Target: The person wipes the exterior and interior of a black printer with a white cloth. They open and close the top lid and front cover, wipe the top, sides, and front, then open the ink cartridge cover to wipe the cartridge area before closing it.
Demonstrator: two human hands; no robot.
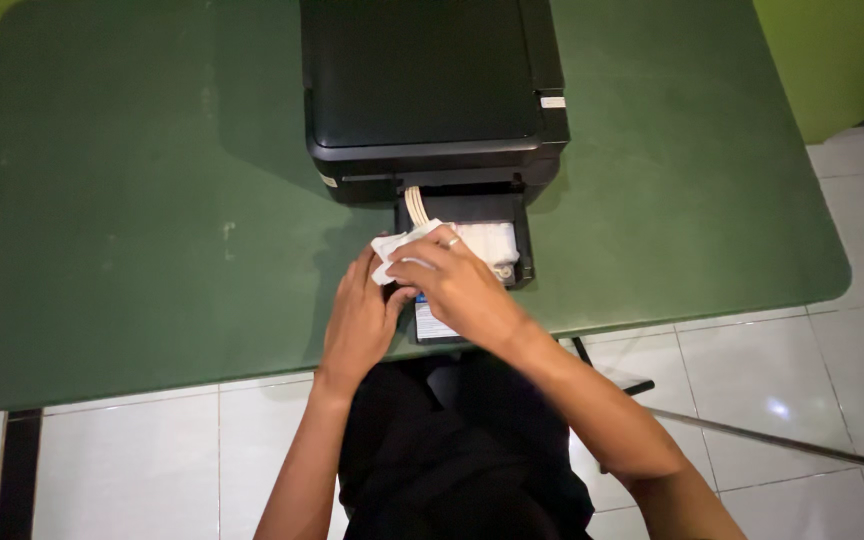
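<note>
A dark green worktop with rounded corners fills most of the view, its surface lightly scuffed, with white floor tiles below its near edge and a yellow-green wall beyond its far corners.

Just left of centre, the left hand lies palm down at the near edge of the worktop, fingers pointing away from the person. Its fingertips touch the lower edge of a crumpled white tissue; its grip is loose, the fingers lying together, and whether they pinch the tissue cannot be told.

The tissue sits at the left front corner of a black tray that juts out from the front of a black printer. The printer stands at the far middle of the worktop with its lid down. A bundle of pale tubes curves out of the printer's front opening into the tray, and a white pad lies inside the tray.

The right hand crosses over from the right, a ring on one finger, and its fingers press down on the tissue, closed over it against the tray. Beneath this hand a small black part with a white and blue label shows at the worktop's edge.

Farther right, the worktop gives way to tiled floor, where a thin metal bar runs slantwise.
</note>
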